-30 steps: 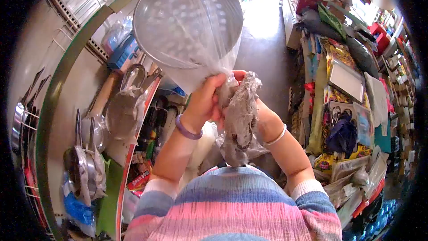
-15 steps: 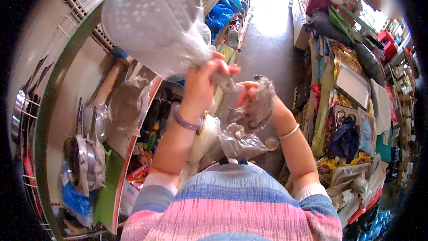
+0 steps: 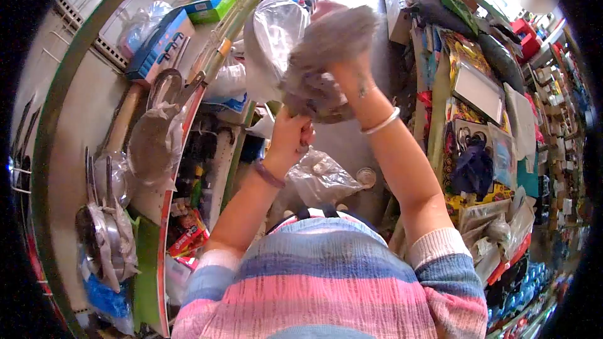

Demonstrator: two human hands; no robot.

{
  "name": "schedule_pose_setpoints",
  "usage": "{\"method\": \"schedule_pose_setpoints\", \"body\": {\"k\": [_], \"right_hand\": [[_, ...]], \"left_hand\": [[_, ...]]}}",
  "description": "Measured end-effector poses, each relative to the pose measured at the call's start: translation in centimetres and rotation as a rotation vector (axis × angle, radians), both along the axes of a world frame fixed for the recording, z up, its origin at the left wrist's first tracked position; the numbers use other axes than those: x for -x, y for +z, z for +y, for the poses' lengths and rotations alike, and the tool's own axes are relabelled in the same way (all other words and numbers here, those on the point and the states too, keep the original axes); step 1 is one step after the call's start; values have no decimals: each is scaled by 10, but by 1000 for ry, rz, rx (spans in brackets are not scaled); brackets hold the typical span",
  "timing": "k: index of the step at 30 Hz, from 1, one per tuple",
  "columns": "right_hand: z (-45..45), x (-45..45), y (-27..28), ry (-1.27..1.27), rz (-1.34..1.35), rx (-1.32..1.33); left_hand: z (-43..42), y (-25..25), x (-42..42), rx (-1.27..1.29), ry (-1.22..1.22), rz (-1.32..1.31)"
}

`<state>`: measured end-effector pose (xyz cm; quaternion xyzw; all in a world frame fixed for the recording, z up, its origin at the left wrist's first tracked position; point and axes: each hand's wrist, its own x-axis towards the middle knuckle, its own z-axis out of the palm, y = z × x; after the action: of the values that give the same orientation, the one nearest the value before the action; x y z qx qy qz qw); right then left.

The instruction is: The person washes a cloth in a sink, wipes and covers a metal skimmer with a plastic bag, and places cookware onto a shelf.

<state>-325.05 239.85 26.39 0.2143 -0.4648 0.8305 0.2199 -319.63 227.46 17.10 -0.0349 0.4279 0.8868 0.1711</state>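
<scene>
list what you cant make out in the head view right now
All in the head view:
Right hand: fingers hidden behind the blurred grey cloth.
Plastic-wrapped pan: handle hidden by the cloth and left hand.
Far-right shelf goods: too small to identify, some cut off by the dark lens edge.

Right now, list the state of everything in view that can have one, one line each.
Left grip: closed, just below the rag; whatever it grasps is hidden.
Right grip: holding the rag, fingers mostly hidden.
Grey rag: bunched, raised, blurred.
Wrapped pan: in clear plastic, tilted, partly behind the rag.
Clear plastic bag: crumpled.
Dark blue bundle: bunched up.
</scene>
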Motion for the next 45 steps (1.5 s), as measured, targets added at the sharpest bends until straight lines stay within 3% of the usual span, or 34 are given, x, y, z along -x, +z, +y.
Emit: {"method": "schedule_pose_setpoints", "body": {"k": [1,2,4,6,8,9,12,14,16,20,23,26,28,30,32,36,38,39,42,43,45], "right_hand": [[0,-12,-7,-489,40,-802],[4,-9,-25,-784,300,-1351],[8,-18,-41,-579,194,-1806],[21,-34,-25,-329,337,-1618],[22,-38,-21,-57,207,-1262],[20,-36,-23,79,22,-1000],[-1,-40,-46,205,-419,-498],[-11,-17,-67,-106,-331,-624],[-2,-14,-76,-98,-309,-602],[-2,-20,-59,38,-281,-470],[-5,-26,-58,-552,175,-1022],[-13,-32,-47,-310,26,-677],[-24,-34,-58,-14,-134,-263],[-34,-37,-67,104,-161,-119],[-44,-49,-69,63,-174,-263],[-44,-61,-46,79,-137,-299],[-36,-65,-40,-20,-80,-413],[-31,-66,-34,137,-174,-343],[-8,-64,-39,54,-33,-699],[-8,-66,-38,28,37,-764],[-6,-67,-55,-43,182,-927]], "left_hand": [[0,1,-1,0,-71,64],[0,2,0,0,-138,131],[-1,1,4,41,-126,157],[1,2,7,161,-60,202],[6,8,8,366,49,264],[5,8,7,396,77,322],[8,8,14,1094,90,885],[8,21,8,1247,126,885],[7,26,3,1299,58,773],[11,13,-6,1026,359,972],[12,5,-6,897,583,1078],[7,2,-6,753,787,1057],[6,21,-4,633,896,992],[5,34,-1,555,919,1019],[5,43,1,531,928,1040],[3,53,4,562,932,1055],[-5,45,11,373,816,915],[-10,44,15,279,757,844],[-29,66,31,635,291,782],[-26,76,27,148,-33,474],[-21,82,24,153,-270,453]]}}
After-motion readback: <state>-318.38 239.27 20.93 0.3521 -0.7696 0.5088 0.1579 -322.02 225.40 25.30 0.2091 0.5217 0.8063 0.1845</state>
